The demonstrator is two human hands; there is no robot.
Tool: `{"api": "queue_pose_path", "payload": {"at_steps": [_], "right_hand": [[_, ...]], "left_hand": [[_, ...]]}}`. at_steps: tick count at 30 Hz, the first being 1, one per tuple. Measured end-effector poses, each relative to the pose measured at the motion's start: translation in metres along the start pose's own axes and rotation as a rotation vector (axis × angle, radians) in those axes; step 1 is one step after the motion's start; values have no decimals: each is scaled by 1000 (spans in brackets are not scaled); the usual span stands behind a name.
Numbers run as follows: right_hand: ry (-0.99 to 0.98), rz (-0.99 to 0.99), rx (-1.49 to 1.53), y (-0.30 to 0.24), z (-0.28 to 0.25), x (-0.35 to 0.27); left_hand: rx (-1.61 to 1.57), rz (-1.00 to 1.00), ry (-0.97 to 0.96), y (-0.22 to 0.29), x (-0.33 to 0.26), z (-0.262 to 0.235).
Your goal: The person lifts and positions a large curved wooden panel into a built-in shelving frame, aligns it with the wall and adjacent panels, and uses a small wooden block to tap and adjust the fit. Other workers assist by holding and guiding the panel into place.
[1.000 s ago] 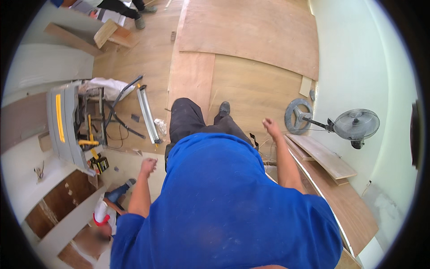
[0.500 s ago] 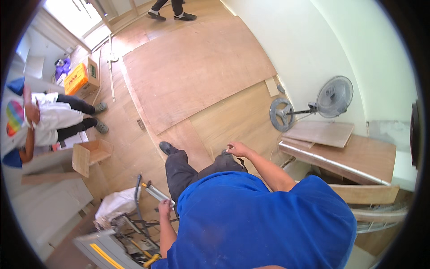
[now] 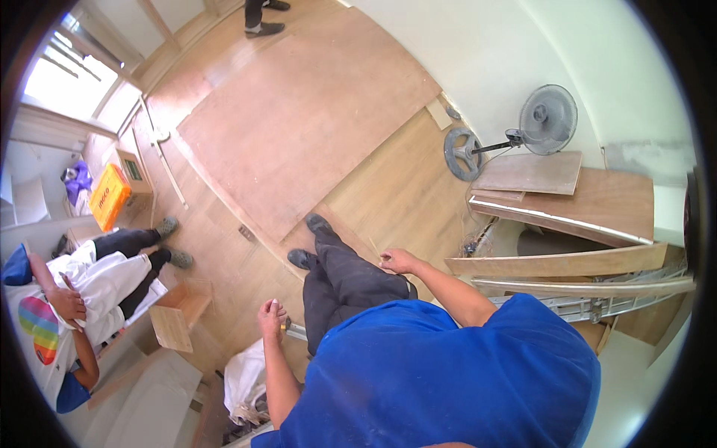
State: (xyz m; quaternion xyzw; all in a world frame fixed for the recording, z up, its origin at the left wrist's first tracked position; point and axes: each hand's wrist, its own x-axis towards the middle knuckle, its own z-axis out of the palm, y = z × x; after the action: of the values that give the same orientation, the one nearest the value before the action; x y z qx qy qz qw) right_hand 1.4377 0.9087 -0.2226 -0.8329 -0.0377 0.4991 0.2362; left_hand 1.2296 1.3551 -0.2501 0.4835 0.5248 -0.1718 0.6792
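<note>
Holding left hand and right hand loosely half-open, empty, above wooden floor, with plywood sheet toward eleven o'clock, fan toward two, white-shirted person toward nine

Here's matt dark cloth on the trousers, blue cloth on the shirt, smooth, dull wood across the big sheet, shiny metal rails!

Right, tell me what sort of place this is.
Likely an indoor renovation site: a large wood sheet lies on the floor, and loose boards are stacked by the wall.
</note>
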Motion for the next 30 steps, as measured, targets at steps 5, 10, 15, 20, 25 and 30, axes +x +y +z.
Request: {"api": "queue_pose_path", "payload": {"at_steps": [5, 10, 15, 20, 25, 30], "right_hand": [[-103, 44, 156, 0, 11, 47], [-170, 287, 589, -16, 13, 138], [-86, 289, 742, -16, 10, 264], [-42, 325, 782, 5, 29, 313], [-12, 453, 846, 76, 42, 341], [-153, 600, 1219, 182, 52, 465]], "left_hand": [[594, 88, 185, -83, 0, -19], [577, 47, 435, -80, 55, -30], [591, 55, 415, -78, 214, -19], [676, 133, 335, -64, 339, 22], [690, 27, 323, -66, 399, 45], [609, 31, 431, -58, 485, 27]]}}
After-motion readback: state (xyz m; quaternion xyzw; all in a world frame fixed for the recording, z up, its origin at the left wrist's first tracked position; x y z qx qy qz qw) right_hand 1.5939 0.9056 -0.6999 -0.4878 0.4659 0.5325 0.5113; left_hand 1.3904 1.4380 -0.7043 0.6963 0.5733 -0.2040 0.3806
